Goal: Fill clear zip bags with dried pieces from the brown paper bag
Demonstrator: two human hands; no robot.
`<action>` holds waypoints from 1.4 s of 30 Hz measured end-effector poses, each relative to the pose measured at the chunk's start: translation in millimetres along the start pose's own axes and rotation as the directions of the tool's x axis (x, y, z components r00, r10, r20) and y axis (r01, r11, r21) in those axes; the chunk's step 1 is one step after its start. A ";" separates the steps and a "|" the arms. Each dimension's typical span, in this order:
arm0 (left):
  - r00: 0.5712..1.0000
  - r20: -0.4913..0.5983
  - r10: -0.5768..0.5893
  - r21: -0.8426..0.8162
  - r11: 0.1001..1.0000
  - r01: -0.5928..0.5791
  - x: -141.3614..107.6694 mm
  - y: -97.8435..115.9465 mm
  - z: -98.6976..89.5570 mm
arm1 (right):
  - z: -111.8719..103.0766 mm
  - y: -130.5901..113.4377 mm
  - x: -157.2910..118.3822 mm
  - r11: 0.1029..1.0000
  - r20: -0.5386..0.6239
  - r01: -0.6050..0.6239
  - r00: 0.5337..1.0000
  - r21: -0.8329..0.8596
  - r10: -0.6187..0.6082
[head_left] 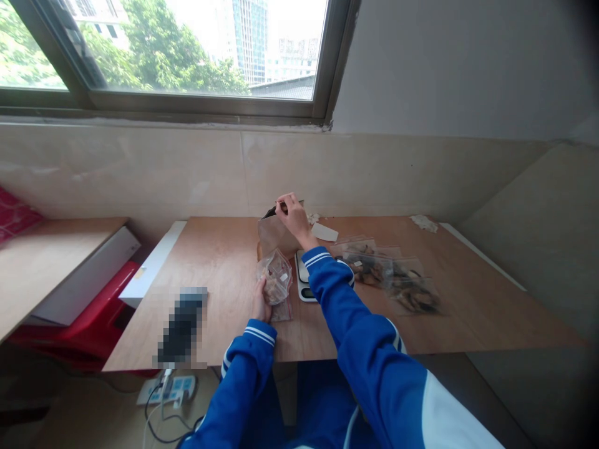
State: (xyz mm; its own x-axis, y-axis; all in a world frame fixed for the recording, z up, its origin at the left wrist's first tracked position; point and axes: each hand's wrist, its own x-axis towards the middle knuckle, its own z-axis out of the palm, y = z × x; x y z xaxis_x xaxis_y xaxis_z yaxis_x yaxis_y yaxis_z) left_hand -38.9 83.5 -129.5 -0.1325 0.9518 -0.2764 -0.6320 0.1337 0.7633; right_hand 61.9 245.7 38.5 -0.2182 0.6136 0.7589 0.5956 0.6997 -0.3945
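Note:
My left hand (262,302) is closed around the side of a clear plastic zip bag (277,274) with pale, light-brown pieces in it. Another flat clear bag (282,310) lies partly beneath it. Over the mouth of a standing brown paper bag (274,236), my right hand (293,218) is raised with its fingers pinched together. What they hold, perhaps a small dark piece, is too small to make out. Below my right forearm sits a white digital scale (306,294), its plate mostly covered by the blue sleeve.
Several clear bags of dark dried pieces (412,294) lie to the right on the wooden table (224,249). A white card (324,232) is behind the scale. A blurred-out dark device (181,327) lies at left, above a power strip (168,390). A red stool (88,324) stands beyond.

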 end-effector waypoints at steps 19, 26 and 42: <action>1.000 -0.009 -0.015 -0.018 1.000 0.014 -3.6 5.0 4.3 | 8.2 -0.4 -5.4 0.977 -0.116 -0.052 0.993 -0.205 0.028; 0.999 0.017 -0.034 -0.061 0.998 0.035 -6.8 8.5 8.0 | -7.9 -14.0 5.7 0.941 0.234 -0.029 0.966 -0.336 0.113; 0.997 0.047 -0.067 -0.131 0.989 0.073 -6.4 8.0 7.5 | -46.3 -42.7 34.2 0.918 0.614 -0.010 0.741 -0.396 0.272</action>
State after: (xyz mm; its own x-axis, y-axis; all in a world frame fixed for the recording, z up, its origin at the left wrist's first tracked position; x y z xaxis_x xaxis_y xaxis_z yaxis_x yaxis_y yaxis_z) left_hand -37.4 80.5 -117.2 -0.0539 0.9525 -0.2998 -0.7343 0.1656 0.6583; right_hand 64.8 219.9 105.2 -0.4739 0.8698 0.1370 0.8550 0.4918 -0.1646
